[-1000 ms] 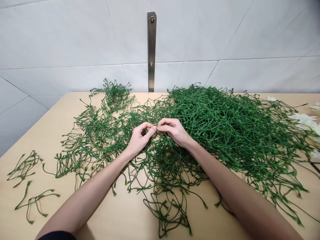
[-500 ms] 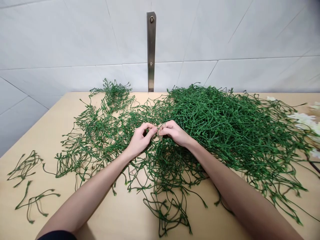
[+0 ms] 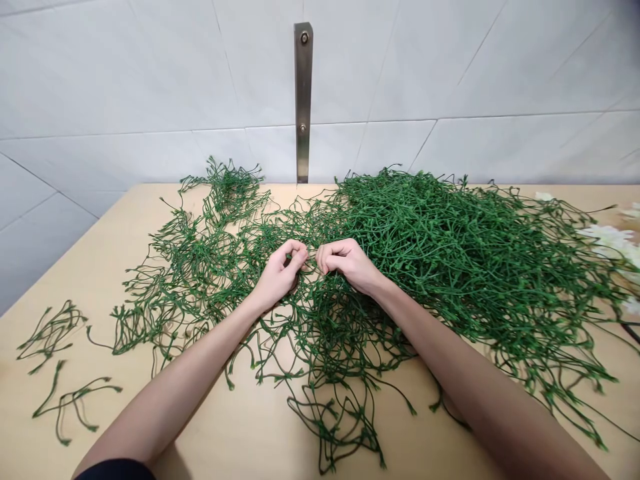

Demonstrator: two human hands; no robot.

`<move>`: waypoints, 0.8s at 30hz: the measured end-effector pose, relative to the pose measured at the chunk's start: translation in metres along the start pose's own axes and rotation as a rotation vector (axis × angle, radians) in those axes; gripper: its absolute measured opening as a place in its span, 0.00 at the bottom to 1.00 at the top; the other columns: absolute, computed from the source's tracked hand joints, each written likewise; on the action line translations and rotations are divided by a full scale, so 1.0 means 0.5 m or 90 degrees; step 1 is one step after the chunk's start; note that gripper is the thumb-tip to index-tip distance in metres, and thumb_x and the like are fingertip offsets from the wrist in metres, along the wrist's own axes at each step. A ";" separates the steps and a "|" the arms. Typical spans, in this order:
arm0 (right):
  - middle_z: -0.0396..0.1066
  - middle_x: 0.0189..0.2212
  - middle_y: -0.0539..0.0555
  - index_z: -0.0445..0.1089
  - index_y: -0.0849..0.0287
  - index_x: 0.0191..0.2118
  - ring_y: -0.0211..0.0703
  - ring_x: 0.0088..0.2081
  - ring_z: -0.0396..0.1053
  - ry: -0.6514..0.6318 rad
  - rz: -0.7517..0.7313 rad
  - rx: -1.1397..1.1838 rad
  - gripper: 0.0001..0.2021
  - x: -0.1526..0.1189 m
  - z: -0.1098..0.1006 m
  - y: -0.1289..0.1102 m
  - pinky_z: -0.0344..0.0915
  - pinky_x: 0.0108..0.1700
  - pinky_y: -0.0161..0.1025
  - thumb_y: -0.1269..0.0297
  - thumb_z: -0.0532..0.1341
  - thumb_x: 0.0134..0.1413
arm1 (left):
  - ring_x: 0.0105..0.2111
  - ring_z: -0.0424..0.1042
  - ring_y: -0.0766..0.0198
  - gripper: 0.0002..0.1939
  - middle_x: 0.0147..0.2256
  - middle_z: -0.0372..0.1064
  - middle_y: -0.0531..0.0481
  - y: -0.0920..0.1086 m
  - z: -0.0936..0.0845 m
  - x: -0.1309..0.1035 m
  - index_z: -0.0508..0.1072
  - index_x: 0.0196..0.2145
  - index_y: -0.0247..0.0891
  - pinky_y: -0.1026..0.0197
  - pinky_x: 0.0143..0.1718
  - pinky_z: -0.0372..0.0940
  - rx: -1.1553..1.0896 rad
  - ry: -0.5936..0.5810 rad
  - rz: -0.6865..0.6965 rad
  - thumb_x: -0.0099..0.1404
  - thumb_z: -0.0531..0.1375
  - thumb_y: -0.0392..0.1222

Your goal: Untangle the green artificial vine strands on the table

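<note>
Thin green artificial stems (image 3: pixel 450 247) lie in a big tangled heap, with a looser spread reaching to the left. My left hand (image 3: pixel 284 271) is over the middle of the spread, thumb and fingertips pinched together; what lies between them is too small to make out. Just to its right, my right hand (image 3: pixel 346 263) is closed too, its fingers curled beside the heap's left edge, and its hold is hidden. A narrow gap parts the two hands.
A metal bracket (image 3: pixel 303 100) is fixed on the tiled wall behind the wooden table (image 3: pixel 250 433). White artificial flowers (image 3: pixel 607 241) lie at the right edge. Several loose stems (image 3: pixel 75 398) rest at the left front.
The fingertips have moved slightly apart, my left hand a little to the left. The fingers of my right hand have curled in more.
</note>
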State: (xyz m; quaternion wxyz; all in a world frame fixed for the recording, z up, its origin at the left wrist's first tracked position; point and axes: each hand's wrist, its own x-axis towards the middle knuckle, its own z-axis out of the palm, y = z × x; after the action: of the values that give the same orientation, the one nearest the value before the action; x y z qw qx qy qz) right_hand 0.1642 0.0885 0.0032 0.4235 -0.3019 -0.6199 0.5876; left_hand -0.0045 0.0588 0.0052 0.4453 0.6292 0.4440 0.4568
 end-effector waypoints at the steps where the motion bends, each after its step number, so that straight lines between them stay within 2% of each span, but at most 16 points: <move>1: 0.66 0.16 0.49 0.68 0.60 0.14 0.36 0.23 0.61 0.004 0.004 0.012 0.07 0.000 0.000 -0.001 0.57 0.31 0.37 0.71 0.57 0.36 | 0.28 0.63 0.67 0.11 0.28 0.61 0.55 0.000 -0.001 0.001 0.65 0.31 0.38 0.65 0.33 0.59 -0.024 0.025 -0.005 0.67 0.57 0.47; 4: 0.68 0.20 0.48 0.71 0.60 0.20 0.35 0.25 0.60 0.017 0.047 0.048 0.05 0.000 0.002 -0.004 0.55 0.30 0.35 0.71 0.59 0.39 | 0.30 0.63 0.67 0.11 0.28 0.61 0.54 0.002 -0.001 0.004 0.66 0.30 0.38 0.65 0.35 0.60 -0.055 0.079 -0.016 0.66 0.58 0.47; 6: 0.69 0.24 0.47 0.71 0.60 0.26 0.35 0.28 0.62 0.027 0.053 0.074 0.02 -0.001 0.004 -0.006 0.57 0.33 0.35 0.69 0.64 0.41 | 0.31 0.63 0.67 0.10 0.29 0.63 0.54 0.004 0.000 0.004 0.67 0.30 0.37 0.65 0.36 0.60 -0.048 0.095 -0.013 0.65 0.58 0.46; 9: 0.69 0.29 0.47 0.71 0.59 0.30 0.35 0.32 0.65 0.011 0.049 0.071 0.10 -0.003 0.006 -0.007 0.60 0.38 0.36 0.68 0.71 0.38 | 0.33 0.63 0.65 0.10 0.30 0.66 0.52 0.005 0.001 0.003 0.69 0.30 0.37 0.64 0.38 0.60 -0.034 0.104 -0.007 0.63 0.60 0.47; 12: 0.69 0.27 0.48 0.73 0.61 0.29 0.35 0.31 0.63 0.017 0.079 0.081 0.10 -0.001 0.005 -0.007 0.60 0.37 0.37 0.64 0.71 0.39 | 0.32 0.63 0.64 0.12 0.30 0.66 0.52 0.003 -0.001 0.003 0.69 0.30 0.37 0.63 0.38 0.61 -0.028 0.098 -0.015 0.62 0.61 0.49; 14: 0.70 0.27 0.50 0.74 0.61 0.28 0.36 0.31 0.63 0.042 0.105 0.139 0.09 0.001 0.002 -0.009 0.59 0.35 0.36 0.63 0.70 0.39 | 0.32 0.63 0.64 0.12 0.30 0.66 0.51 0.000 -0.002 0.003 0.70 0.30 0.37 0.62 0.38 0.61 -0.014 0.088 -0.003 0.62 0.60 0.49; 19: 0.69 0.25 0.52 0.72 0.61 0.21 0.39 0.31 0.64 0.059 0.137 0.257 0.05 0.005 -0.005 -0.016 0.61 0.34 0.37 0.65 0.65 0.37 | 0.40 0.65 0.60 0.11 0.35 0.65 0.47 -0.003 -0.004 0.002 0.70 0.28 0.37 0.60 0.45 0.61 0.063 0.092 0.105 0.64 0.60 0.46; 22: 0.66 0.21 0.50 0.68 0.60 0.19 0.38 0.28 0.63 0.037 0.133 0.244 0.08 0.004 -0.007 -0.018 0.61 0.35 0.38 0.64 0.64 0.41 | 0.37 0.65 0.62 0.11 0.34 0.65 0.49 -0.004 -0.004 0.002 0.70 0.30 0.37 0.61 0.42 0.61 0.067 0.081 0.093 0.65 0.59 0.46; 24: 0.66 0.20 0.50 0.67 0.60 0.22 0.37 0.27 0.63 0.031 0.137 0.217 0.07 0.002 -0.005 -0.020 0.58 0.32 0.37 0.64 0.63 0.42 | 0.34 0.64 0.64 0.10 0.32 0.65 0.50 -0.005 -0.004 0.002 0.69 0.32 0.38 0.63 0.38 0.61 0.053 0.068 0.071 0.66 0.58 0.46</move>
State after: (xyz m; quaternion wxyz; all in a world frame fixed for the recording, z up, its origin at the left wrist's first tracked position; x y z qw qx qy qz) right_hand 0.1674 0.0894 0.0131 0.4176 -0.3045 -0.4653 0.7186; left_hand -0.0065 0.0605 0.0032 0.3682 0.6456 0.4504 0.4948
